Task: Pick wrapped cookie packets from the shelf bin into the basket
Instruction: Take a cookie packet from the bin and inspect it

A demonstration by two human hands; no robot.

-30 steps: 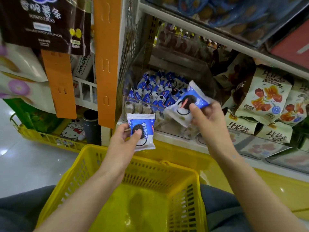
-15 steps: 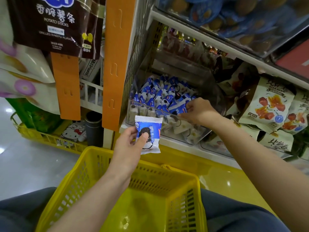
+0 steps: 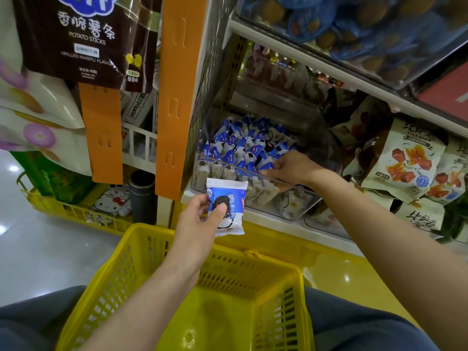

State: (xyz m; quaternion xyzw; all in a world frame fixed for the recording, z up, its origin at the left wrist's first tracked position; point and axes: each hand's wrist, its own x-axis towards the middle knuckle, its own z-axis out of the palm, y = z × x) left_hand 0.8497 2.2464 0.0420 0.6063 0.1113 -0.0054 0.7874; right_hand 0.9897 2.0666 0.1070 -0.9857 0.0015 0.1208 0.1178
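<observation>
Movement since one second ago: left hand [image 3: 200, 221] none; right hand [image 3: 291, 168] lowered from a raised position into the clear shelf bin [image 3: 291, 207]. Left hand pinches one blue-and-white cookie packet [image 3: 228, 190], thumb on its face, above the far rim of the yellow basket [image 3: 255, 259]. Right hand fingers curl among the binned packets [image 3: 243, 140] at the front wall; grip cannot be determined.
</observation>
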